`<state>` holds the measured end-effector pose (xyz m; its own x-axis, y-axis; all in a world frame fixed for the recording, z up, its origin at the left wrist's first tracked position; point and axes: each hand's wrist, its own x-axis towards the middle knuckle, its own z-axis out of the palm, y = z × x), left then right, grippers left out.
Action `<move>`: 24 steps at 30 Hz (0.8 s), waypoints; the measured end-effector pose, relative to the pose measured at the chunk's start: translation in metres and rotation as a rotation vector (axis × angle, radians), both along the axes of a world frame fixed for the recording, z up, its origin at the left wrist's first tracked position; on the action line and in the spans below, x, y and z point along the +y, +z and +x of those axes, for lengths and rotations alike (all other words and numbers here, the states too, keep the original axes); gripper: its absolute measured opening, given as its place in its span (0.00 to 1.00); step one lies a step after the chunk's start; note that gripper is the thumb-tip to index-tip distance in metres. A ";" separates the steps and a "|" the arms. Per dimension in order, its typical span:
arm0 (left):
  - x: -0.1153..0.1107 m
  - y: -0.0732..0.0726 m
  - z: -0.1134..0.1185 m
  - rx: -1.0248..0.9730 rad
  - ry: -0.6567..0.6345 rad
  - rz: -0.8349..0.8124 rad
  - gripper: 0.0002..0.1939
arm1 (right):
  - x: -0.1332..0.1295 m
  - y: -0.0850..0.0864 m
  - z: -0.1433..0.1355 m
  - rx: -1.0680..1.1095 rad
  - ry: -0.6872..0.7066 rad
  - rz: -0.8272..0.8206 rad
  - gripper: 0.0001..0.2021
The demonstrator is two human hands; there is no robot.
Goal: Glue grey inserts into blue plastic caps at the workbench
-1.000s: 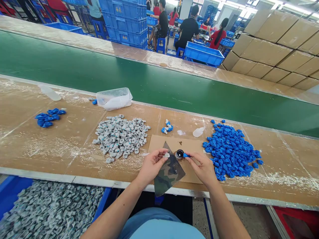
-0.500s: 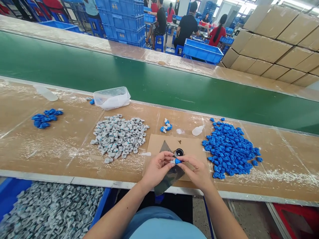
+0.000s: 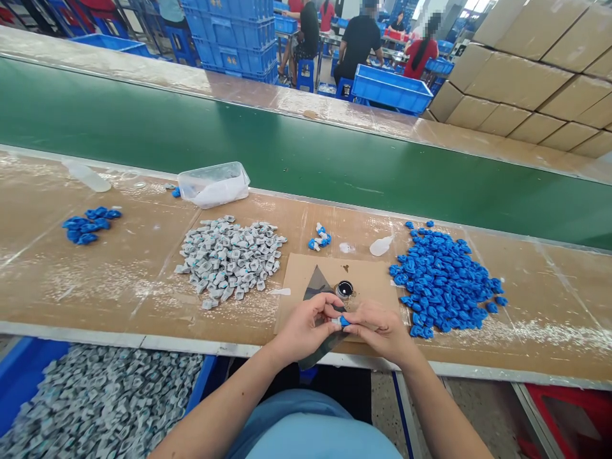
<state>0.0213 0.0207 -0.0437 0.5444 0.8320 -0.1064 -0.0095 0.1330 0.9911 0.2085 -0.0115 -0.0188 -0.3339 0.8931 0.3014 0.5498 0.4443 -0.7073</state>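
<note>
Between my hands is a small part with a grey end and a blue end. My left hand (image 3: 308,326) pinches the grey plastic piece (image 3: 336,321), and my right hand (image 3: 377,326) pinches the blue piece (image 3: 344,322) joined against it. Beneath them a dark pointed sheet (image 3: 318,280) lies across a cardboard piece (image 3: 368,274). Just beyond my fingers stands a small round pot of black liquid (image 3: 344,289). A heap of grey pieces (image 3: 232,261) lies to the left, a heap of blue pieces (image 3: 444,280) to the right. Several blue-and-white assembled parts (image 3: 320,237) sit beyond the cardboard.
A green conveyor belt (image 3: 306,159) runs behind the table. On the table are a clear plastic tub (image 3: 215,186), a squeeze bottle (image 3: 381,246) and a small blue pile (image 3: 88,225). A blue bin of grey pieces (image 3: 109,395) stands low at left. Co-workers sit beyond, near stacked cartons (image 3: 521,76).
Both hands have come slightly nearer to my body with the two-coloured part still pinched between them. The view has tilted a little; the heaps look the same.
</note>
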 end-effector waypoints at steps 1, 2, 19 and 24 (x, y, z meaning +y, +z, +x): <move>-0.002 0.000 0.001 -0.021 0.018 -0.021 0.12 | -0.002 -0.001 -0.001 0.025 -0.017 0.005 0.10; -0.003 0.000 0.002 -0.043 0.032 -0.044 0.12 | -0.003 -0.003 -0.002 0.054 -0.038 0.014 0.09; 0.081 -0.003 -0.012 0.364 0.314 0.268 0.09 | -0.014 -0.030 0.092 -0.487 -0.687 0.112 0.10; 0.121 -0.002 0.003 0.504 0.383 0.361 0.05 | -0.010 -0.050 0.107 -0.604 -0.568 0.119 0.10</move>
